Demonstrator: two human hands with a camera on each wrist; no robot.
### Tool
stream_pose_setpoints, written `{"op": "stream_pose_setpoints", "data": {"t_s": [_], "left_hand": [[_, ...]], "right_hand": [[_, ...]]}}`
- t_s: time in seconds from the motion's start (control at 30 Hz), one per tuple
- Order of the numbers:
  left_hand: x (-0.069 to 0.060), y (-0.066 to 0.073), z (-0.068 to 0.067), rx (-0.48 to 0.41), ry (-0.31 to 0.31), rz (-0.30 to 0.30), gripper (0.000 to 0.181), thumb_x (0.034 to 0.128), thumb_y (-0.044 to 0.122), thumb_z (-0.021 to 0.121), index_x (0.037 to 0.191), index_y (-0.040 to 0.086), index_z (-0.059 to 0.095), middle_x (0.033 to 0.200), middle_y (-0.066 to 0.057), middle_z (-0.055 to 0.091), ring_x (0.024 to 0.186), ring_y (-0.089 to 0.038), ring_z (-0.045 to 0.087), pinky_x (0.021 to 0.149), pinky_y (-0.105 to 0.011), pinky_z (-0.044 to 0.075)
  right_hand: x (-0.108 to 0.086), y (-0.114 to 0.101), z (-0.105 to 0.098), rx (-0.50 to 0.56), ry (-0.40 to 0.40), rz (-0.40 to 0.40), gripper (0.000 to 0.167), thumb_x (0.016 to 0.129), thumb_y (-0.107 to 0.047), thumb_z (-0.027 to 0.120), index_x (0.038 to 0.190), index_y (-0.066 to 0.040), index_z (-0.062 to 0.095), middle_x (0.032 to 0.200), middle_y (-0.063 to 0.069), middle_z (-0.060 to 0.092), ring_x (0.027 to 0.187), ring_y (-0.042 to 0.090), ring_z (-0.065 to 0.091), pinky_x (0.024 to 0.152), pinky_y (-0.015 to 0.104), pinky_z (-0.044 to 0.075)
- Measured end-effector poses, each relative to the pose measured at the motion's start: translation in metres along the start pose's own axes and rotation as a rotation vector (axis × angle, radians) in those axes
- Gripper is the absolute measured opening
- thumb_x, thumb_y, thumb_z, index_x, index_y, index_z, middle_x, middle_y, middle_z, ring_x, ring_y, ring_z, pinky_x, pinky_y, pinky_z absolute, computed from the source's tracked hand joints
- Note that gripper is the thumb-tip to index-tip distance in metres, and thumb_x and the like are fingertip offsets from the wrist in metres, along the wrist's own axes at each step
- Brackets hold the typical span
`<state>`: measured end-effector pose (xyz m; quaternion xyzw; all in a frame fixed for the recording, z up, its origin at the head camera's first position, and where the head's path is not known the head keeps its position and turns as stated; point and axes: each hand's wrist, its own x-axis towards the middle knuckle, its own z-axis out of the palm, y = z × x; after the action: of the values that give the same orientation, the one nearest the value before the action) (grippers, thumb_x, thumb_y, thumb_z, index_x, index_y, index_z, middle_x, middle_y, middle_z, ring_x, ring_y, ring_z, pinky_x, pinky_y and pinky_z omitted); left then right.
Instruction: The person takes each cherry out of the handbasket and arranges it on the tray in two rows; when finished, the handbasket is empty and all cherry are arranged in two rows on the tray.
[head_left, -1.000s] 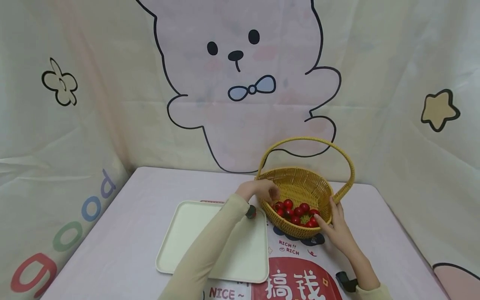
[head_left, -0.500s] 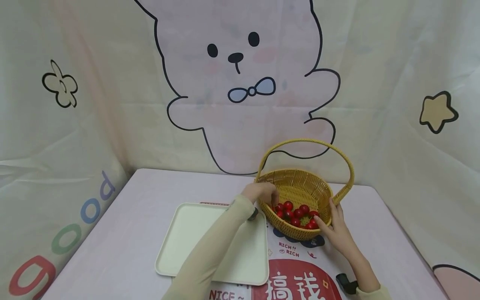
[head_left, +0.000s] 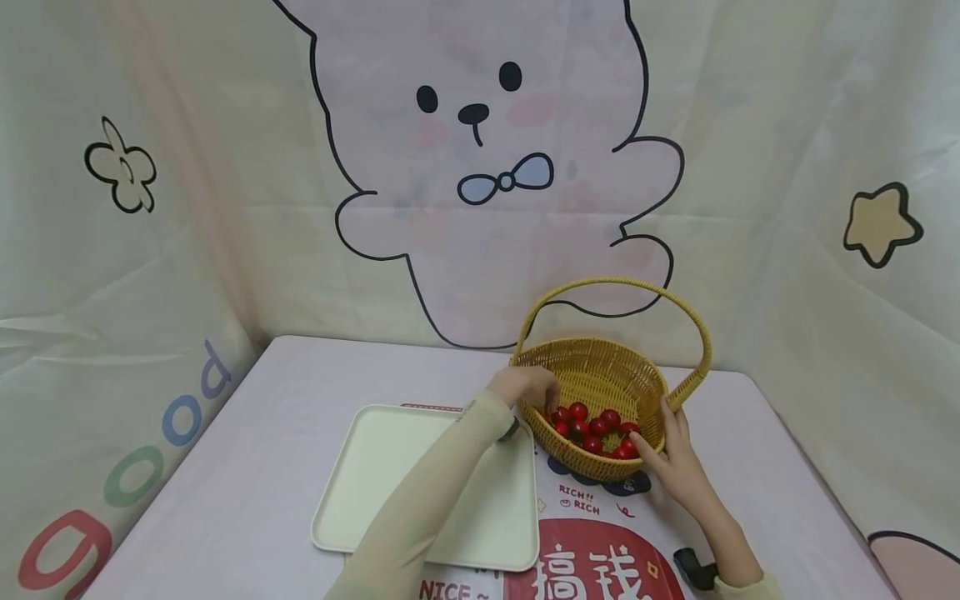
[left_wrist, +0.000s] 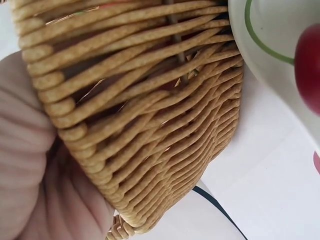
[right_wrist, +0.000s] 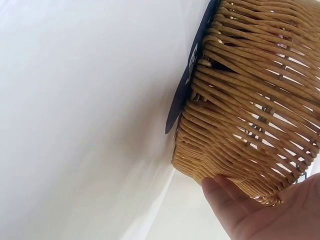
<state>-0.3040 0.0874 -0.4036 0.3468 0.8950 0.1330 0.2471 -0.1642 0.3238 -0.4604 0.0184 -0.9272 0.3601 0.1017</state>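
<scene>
Left hand (head_left: 527,387) sits slightly lower and farther into the basket (head_left: 607,375) than one second ago, entering over the rim at nine o'clock; the right hand (head_left: 678,458) and basket hold position. Left fingers point down beside the cherries (head_left: 599,427); hidden fingertips prevent confirming closure or grip. Right hand grips the rim at four o'clock, thumb inside, fingers against the outer wall. Cherries lie toward six o'clock. Tray (head_left: 375,475), at the basket's eight o'clock, carries one stemmed cherry (left_wrist: 311,70); the left sleeve (head_left: 442,487) crosses above.
</scene>
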Motion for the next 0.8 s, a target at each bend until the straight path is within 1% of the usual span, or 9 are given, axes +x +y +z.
{"op": "stream_pose_setpoints", "data": {"t_s": [0.2, 0.33, 0.47, 0.63, 0.7, 0.8], "left_hand": [[0.000, 0.001, 0.001, 0.008, 0.003, -0.022, 0.019, 0.0859, 0.000, 0.057, 0.078, 0.016, 0.064, 0.079, 0.006, 0.059, 0.079, -0.011, 0.051, 0.070, -0.026, 0.042], [-0.001, 0.003, 0.002, 0.006, 0.002, -0.030, 0.017, 0.0863, 0.001, 0.058, 0.079, 0.016, 0.065, 0.079, 0.006, 0.060, 0.079, -0.011, 0.051, 0.071, -0.026, 0.042], [-0.001, 0.003, 0.002, 0.003, 0.004, -0.022, 0.015, 0.0860, 0.002, 0.060, 0.082, 0.015, 0.066, 0.080, 0.006, 0.060, 0.080, -0.011, 0.052, 0.071, -0.026, 0.043], [0.000, -0.001, 0.002, -0.001, 0.011, 0.051, 0.012, 0.0834, 0.004, 0.065, 0.090, 0.013, 0.068, 0.084, 0.006, 0.064, 0.081, -0.008, 0.055, 0.071, -0.022, 0.046], [0.001, -0.004, 0.002, -0.021, 0.015, 0.090, 0.015, 0.0814, 0.005, 0.068, 0.094, 0.013, 0.068, 0.087, 0.005, 0.065, 0.082, -0.007, 0.057, 0.072, -0.020, 0.047], [0.002, -0.007, 0.002, -0.077, 0.023, 0.137, 0.019, 0.0792, 0.008, 0.072, 0.097, 0.013, 0.068, 0.091, 0.004, 0.066, 0.083, -0.007, 0.059, 0.073, -0.018, 0.048]], "right_hand": [[0.000, 0.000, -0.001, 0.003, -0.002, -0.002, 0.088, 0.090, -0.036, 0.056, 0.148, -0.006, -0.002, 0.152, 0.022, -0.006, 0.127, 0.057, 0.024, 0.090, 0.065, 0.034], [0.000, 0.000, 0.000, 0.000, -0.002, 0.000, 0.088, 0.090, -0.036, 0.056, 0.148, -0.006, -0.003, 0.152, 0.022, -0.007, 0.127, 0.057, 0.024, 0.090, 0.066, 0.034], [-0.001, 0.000, 0.000, 0.003, -0.001, 0.005, 0.088, 0.090, -0.035, 0.056, 0.149, -0.007, -0.003, 0.152, 0.022, -0.006, 0.127, 0.056, 0.024, 0.090, 0.065, 0.034], [-0.001, 0.000, 0.000, 0.011, -0.002, 0.011, 0.088, 0.090, -0.035, 0.056, 0.149, -0.007, -0.003, 0.152, 0.022, -0.007, 0.128, 0.056, 0.023, 0.090, 0.066, 0.033], [0.000, -0.001, 0.000, 0.010, -0.002, 0.011, 0.088, 0.090, -0.035, 0.056, 0.148, -0.007, -0.003, 0.152, 0.022, -0.007, 0.128, 0.056, 0.023, 0.090, 0.066, 0.033], [0.000, -0.001, 0.000, 0.003, 0.000, 0.009, 0.087, 0.091, -0.036, 0.055, 0.148, -0.006, -0.003, 0.152, 0.022, -0.007, 0.127, 0.057, 0.024, 0.090, 0.065, 0.034]]}}
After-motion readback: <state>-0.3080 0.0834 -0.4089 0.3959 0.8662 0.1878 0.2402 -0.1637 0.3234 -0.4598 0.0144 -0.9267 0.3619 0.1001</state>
